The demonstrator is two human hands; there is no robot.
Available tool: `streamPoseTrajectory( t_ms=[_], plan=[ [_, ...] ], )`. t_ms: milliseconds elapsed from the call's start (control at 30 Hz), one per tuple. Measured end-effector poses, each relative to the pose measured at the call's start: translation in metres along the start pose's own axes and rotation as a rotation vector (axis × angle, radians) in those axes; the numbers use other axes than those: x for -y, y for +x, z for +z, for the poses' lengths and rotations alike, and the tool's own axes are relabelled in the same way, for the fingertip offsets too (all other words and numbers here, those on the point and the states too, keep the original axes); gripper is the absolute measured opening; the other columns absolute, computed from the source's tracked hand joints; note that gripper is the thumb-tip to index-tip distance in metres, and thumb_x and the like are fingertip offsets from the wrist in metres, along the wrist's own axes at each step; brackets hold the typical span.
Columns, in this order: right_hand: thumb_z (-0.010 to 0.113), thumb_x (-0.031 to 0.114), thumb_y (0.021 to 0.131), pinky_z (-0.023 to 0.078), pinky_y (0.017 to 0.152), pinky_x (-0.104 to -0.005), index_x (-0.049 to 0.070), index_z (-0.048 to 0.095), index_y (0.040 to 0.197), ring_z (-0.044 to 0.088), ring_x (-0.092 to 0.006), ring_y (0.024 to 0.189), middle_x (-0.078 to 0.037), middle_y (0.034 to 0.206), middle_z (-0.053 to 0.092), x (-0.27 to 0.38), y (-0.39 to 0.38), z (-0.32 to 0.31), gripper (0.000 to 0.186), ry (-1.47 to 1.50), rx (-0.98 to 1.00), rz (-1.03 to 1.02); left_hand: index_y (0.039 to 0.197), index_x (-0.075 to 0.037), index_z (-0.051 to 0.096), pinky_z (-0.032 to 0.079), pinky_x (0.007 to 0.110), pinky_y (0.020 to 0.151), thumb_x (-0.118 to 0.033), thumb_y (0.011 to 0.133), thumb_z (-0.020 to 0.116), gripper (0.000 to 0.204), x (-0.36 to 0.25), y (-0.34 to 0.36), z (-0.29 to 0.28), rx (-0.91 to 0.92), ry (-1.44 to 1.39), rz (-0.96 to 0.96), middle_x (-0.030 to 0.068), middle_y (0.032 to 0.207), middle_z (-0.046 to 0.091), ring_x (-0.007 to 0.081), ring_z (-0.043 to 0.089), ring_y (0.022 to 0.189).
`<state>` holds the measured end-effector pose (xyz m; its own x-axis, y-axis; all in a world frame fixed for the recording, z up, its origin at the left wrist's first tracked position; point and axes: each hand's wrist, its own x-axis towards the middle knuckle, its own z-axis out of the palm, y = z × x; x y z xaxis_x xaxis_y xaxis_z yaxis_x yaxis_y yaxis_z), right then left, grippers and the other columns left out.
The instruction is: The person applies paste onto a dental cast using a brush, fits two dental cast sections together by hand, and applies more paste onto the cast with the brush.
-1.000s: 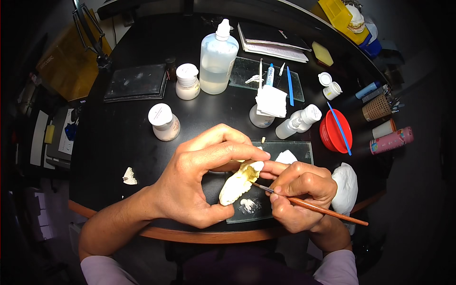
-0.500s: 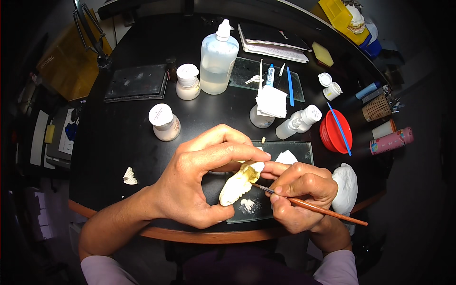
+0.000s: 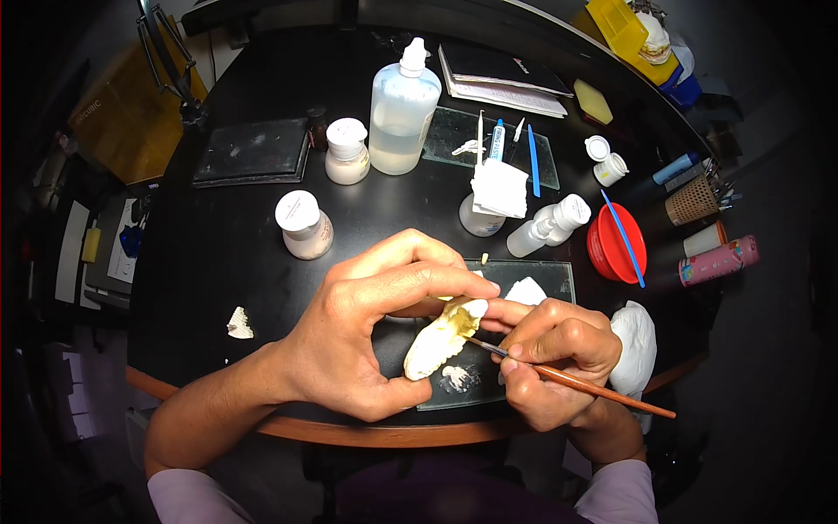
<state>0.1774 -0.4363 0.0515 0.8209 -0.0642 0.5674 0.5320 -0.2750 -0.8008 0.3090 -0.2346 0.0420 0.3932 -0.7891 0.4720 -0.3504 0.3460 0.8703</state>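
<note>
Between the thumb and fingertips of my left hand (image 3: 371, 323) sits a pale yellow dental cast (image 3: 430, 348), tilted, with a white patch at its upper end. My right hand (image 3: 559, 358) pinches a thin brush (image 3: 576, 378) with a reddish-brown wooden handle. Its dark tip reaches the cast's right edge; whether it touches cannot be made out. Fingers of the right hand rest close beside the cast's upper end. Under both hands lies a glass slab (image 3: 559, 272), bearing a smear of whitish paste (image 3: 455, 377) and a folded white tissue (image 3: 526, 292).
Beyond my hands stand a large clear bottle (image 3: 401, 122), lidded jars (image 3: 303, 225), small white bottles (image 3: 559, 220) and a red bowl (image 3: 617, 244) with a blue stick across it. A white lump (image 3: 634, 345) lies right of my right hand. A pale fragment (image 3: 239, 323) lies at left.
My right hand and the brush have shifted very slightly to the right and down. The left hand keeps the cast in nearly the same place.
</note>
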Motion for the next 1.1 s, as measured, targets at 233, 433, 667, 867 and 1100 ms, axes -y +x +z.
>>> streamPoseTrajectory(
  t_ms=[233, 433, 667, 867, 1100],
  plan=[
    [0.072, -0.010, 0.074, 0.066, 0.092, -0.0495, -0.002, 0.064, 0.076, 0.075, -0.0217, 0.070, -0.013, 0.073, 0.069, 0.0001, 0.0003, 0.0004, 0.011, -0.015, 0.012, -0.012, 0.131, 0.004, 0.067, 0.062, 0.036, 0.103, 0.005, 0.066, 0.075, 0.065, 0.0010, 0.0003, 0.0009, -0.012, -0.009, -0.005, 0.0165, 0.124, 0.055, 0.0214, 0.066, 0.116],
    [0.071, -0.010, 0.074, 0.065, 0.093, -0.0503, -0.002, 0.065, 0.077, 0.074, -0.0201, 0.067, -0.012, 0.072, 0.068, 0.0002, 0.0013, 0.0009, 0.011, -0.027, 0.015, -0.029, 0.131, 0.004, 0.067, 0.061, 0.036, 0.103, 0.005, 0.066, 0.075, 0.065, 0.0013, 0.0007, 0.0016, -0.019, -0.013, -0.005, 0.0163, 0.124, 0.056, 0.0210, 0.065, 0.116],
    [0.072, -0.011, 0.074, 0.065, 0.093, -0.0506, -0.002, 0.065, 0.077, 0.072, -0.0187, 0.065, -0.011, 0.072, 0.068, -0.0007, 0.0014, 0.0020, 0.011, -0.031, 0.013, -0.041, 0.131, 0.004, 0.067, 0.061, 0.036, 0.104, 0.005, 0.066, 0.075, 0.066, 0.0002, 0.0009, 0.0008, -0.013, -0.013, -0.003, 0.0163, 0.124, 0.056, 0.0211, 0.065, 0.116],
    [0.072, -0.011, 0.075, 0.066, 0.092, -0.0507, -0.002, 0.065, 0.077, 0.071, -0.0179, 0.063, -0.011, 0.071, 0.068, -0.0003, 0.0025, 0.0032, 0.011, -0.054, 0.009, -0.066, 0.132, 0.004, 0.067, 0.061, 0.036, 0.105, 0.005, 0.065, 0.075, 0.067, 0.0012, 0.0002, 0.0008, -0.019, -0.027, -0.004, 0.0164, 0.124, 0.056, 0.0217, 0.065, 0.117],
    [0.071, -0.010, 0.076, 0.066, 0.092, -0.0505, -0.002, 0.064, 0.076, 0.072, -0.0190, 0.066, -0.012, 0.072, 0.068, 0.0016, 0.0000, 0.0029, 0.010, -0.010, -0.019, -0.031, 0.132, 0.004, 0.066, 0.060, 0.037, 0.105, 0.005, 0.065, 0.076, 0.067, 0.0000, 0.0010, 0.0001, -0.005, -0.013, 0.002, 0.0168, 0.125, 0.055, 0.0223, 0.065, 0.118]
  ],
)
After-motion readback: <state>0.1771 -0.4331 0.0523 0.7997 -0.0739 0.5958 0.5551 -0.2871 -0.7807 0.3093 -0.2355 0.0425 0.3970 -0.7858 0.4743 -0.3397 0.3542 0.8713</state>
